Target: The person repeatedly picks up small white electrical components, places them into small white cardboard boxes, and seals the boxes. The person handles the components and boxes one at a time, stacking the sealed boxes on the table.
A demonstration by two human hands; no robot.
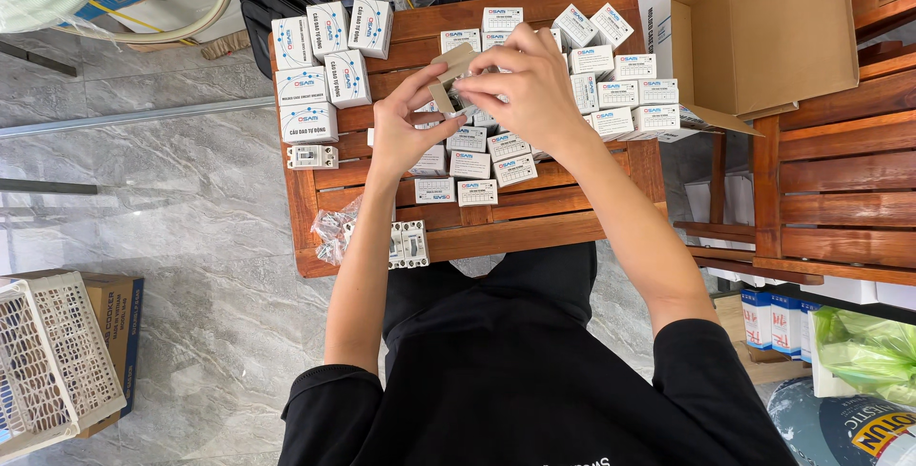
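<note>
My left hand (405,123) and my right hand (527,86) meet above a slatted wooden table (534,227), both gripping one small cardboard box (452,73) whose brown flap stands open. The left fingers pinch its lower side; the right hand covers its top and right side. Beneath and around the hands lie several small white boxes with blue print (477,165). Two white circuit breakers (408,244) rest near the table's front edge beside my left forearm, and another breaker (312,156) sits at the left edge.
An open brown carton (763,37) stands at the table's right rear. A clear plastic bag (334,229) lies at the front left corner. Wooden chairs (840,180) are on the right, and a white plastic basket (48,361) sits on the marble floor at left.
</note>
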